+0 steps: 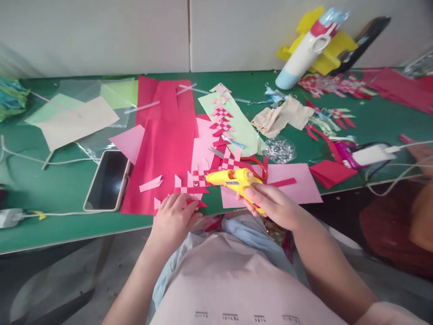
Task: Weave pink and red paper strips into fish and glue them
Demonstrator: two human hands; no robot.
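My right hand [267, 201] is closed round the handle of a yellow hot glue gun [233, 177]. Its nozzle points left, close to a pink-and-red woven paper fish [182, 185] with a googly eye. My left hand [176, 212] has its fingers bent over woven paper at the table's front edge, holding it down and hiding part of it. Red-handled scissors [262, 169] lie partly behind the glue gun, beside another checkered woven piece [230, 160]. Several finished woven fish [221, 119] lie in a row on pale green paper [243, 131].
Red paper [165, 135] and a phone [107, 180] lie left. Googly eyes in a clear bag [280, 150], a cloth pouch [284, 116] and a white bottle [304, 56] are right. White cables run from a charger [372, 155]. Another person's arm [422, 212] is at the right edge.
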